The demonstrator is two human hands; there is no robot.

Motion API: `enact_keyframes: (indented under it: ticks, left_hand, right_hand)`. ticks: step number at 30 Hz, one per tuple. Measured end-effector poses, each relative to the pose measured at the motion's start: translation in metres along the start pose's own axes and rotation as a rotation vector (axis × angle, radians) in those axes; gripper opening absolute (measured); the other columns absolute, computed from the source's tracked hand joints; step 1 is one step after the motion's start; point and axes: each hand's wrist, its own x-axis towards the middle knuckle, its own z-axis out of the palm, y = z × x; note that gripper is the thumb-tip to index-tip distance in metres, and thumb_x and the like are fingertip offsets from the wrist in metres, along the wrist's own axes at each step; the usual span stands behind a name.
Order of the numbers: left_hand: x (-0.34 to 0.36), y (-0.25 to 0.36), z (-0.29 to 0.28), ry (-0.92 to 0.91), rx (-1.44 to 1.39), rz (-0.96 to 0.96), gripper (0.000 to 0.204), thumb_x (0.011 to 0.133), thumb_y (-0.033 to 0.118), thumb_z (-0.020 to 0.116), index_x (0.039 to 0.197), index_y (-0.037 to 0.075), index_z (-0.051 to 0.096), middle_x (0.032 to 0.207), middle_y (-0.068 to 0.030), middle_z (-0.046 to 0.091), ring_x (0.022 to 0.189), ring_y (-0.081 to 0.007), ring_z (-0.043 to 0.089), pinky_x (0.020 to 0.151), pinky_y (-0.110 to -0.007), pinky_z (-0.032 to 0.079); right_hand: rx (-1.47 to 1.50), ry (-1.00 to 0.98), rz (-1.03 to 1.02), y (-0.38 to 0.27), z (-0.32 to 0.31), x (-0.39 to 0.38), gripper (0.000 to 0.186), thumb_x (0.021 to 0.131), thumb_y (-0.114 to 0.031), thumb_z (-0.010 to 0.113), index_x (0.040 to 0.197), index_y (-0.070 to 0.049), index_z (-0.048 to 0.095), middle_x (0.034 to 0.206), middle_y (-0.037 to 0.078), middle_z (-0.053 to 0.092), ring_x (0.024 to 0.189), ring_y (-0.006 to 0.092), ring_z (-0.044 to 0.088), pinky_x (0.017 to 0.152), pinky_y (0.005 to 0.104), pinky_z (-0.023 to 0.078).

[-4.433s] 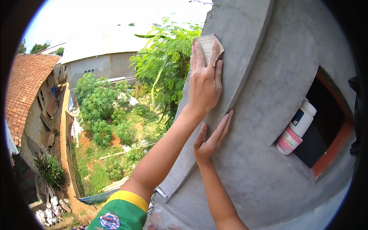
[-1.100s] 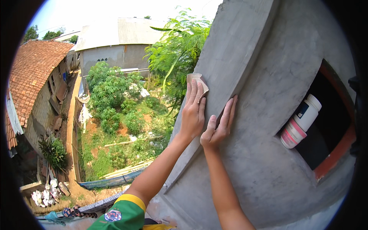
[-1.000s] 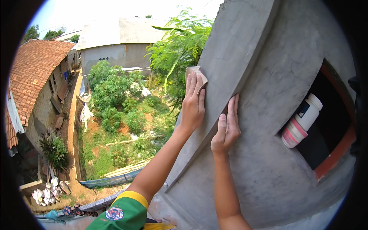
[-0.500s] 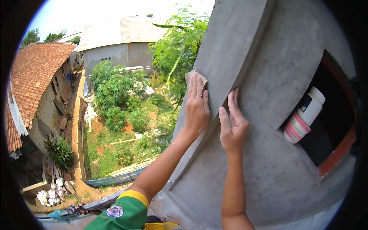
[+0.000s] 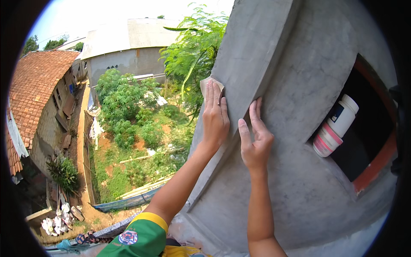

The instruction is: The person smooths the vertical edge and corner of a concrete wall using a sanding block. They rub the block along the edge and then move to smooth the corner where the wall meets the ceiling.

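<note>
The grey plastered wall (image 5: 308, 141) fills your right side, its raised rib (image 5: 252, 55) running long from near-left to far-right. Your left hand (image 5: 215, 120) lies flat on the rib's edge, fingers together, pressing the sandpaper sheet (image 5: 207, 83) that peeks past your fingertips. Your right hand (image 5: 255, 139), spread, braces just right of it, higher than a second ago. A white bottle (image 5: 336, 126) sits in the wall opening.

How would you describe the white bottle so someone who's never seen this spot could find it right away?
Start at the grey plastered wall that fills the right side, then find the dark opening with a reddish frame cut into it. The white bottle leans at the opening's left edge, cap uppermost. It is the only pale object there, ringed with pink bands near its base.
</note>
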Motion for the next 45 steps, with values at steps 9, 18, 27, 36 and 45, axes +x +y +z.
enact_keyframes:
  ticks: [9, 18, 27, 36, 45]
  left_hand:
    - [0.004, -0.003, -0.004, -0.047, -0.047, 0.009, 0.054, 0.111, 0.006, 0.051, 0.161, -0.012, 0.041, 0.171, -0.0349, 0.034, 0.160, -0.0507, 0.030, 0.131, -0.051, 0.030]
    - [0.012, -0.001, 0.013, 0.044, -0.022, -0.014, 0.053, 0.111, 0.006, 0.051, 0.159, -0.016, 0.041, 0.168, -0.0383, 0.035, 0.162, -0.0518, 0.025, 0.131, -0.052, 0.029]
    - [0.043, 0.008, 0.012, 0.041, -0.023, 0.041, 0.052, 0.115, 0.013, 0.047, 0.160, -0.013, 0.042, 0.171, -0.0340, 0.034, 0.160, -0.0495, 0.031, 0.131, -0.052, 0.029]
    - [-0.007, 0.036, 0.005, -0.072, -0.050, 0.161, 0.063, 0.109, 0.007, 0.056, 0.169, 0.002, 0.038, 0.179, -0.0205, 0.028, 0.165, -0.0478, 0.020, 0.132, -0.057, 0.026]
    - [-0.005, 0.023, 0.022, -0.156, 0.049, 0.294, 0.068, 0.103, -0.002, 0.059, 0.168, 0.002, 0.040, 0.177, -0.0212, 0.031, 0.165, -0.0475, 0.022, 0.132, -0.063, 0.023]
  right_hand:
    - [0.016, 0.012, -0.027, 0.005, 0.004, -0.003, 0.053, 0.102, -0.007, 0.069, 0.150, 0.012, 0.057, 0.160, 0.035, 0.050, 0.153, 0.0435, 0.048, 0.124, 0.0459, 0.043]
    - [0.008, 0.002, -0.022, 0.004, 0.003, -0.003, 0.051, 0.105, -0.010, 0.066, 0.151, 0.011, 0.057, 0.161, 0.034, 0.050, 0.153, 0.0427, 0.048, 0.124, 0.0454, 0.042]
    - [0.048, -0.028, 0.004, 0.000, -0.001, -0.001, 0.051, 0.107, -0.013, 0.063, 0.152, 0.011, 0.056, 0.162, 0.034, 0.048, 0.154, 0.0421, 0.046, 0.125, 0.0448, 0.041]
    - [0.340, -0.097, 0.074, -0.006, -0.042, -0.013, 0.057, 0.115, -0.023, 0.050, 0.155, 0.017, 0.047, 0.166, 0.032, 0.046, 0.158, 0.0404, 0.042, 0.129, 0.0445, 0.033]
    - [0.174, -0.101, 0.089, -0.006, -0.060, -0.051, 0.053, 0.113, -0.018, 0.055, 0.153, 0.016, 0.051, 0.163, 0.031, 0.050, 0.154, 0.0398, 0.049, 0.124, 0.0454, 0.042]
